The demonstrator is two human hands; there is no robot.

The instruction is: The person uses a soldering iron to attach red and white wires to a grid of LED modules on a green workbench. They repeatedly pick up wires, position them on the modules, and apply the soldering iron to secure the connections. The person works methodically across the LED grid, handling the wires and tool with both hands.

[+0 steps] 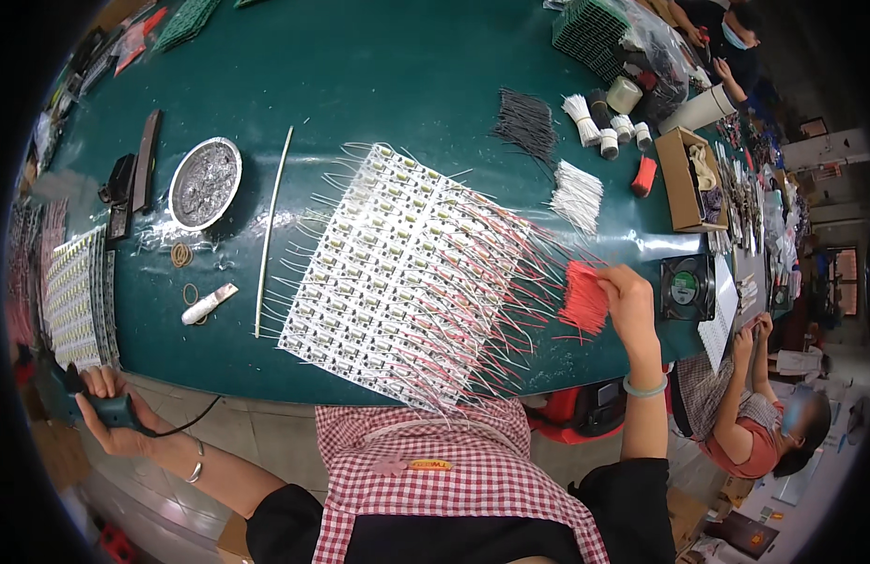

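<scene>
My left hand (116, 411) is wrapped round a corded hand tool (115, 410) with a dark green handle, beyond the table's left front edge; its working end is hard to make out. At the right, my right hand (628, 303) pinches the upper end of a pile of red wires (582, 299); how many strands it grips is hidden. Between my hands lies a tilted white panel of small circuit boards (397, 273). White wires stick out along its left side, red and white wires along its right.
A bowl of silvery metal (205, 183), a thin white rod (273, 230) and a white-wrapped piece (209, 305) lie left. Black wires (525, 122), white wires (576, 196), a cardboard box (691, 179) and a fan (687, 289) are right. A co-worker (750, 423) sits at far right.
</scene>
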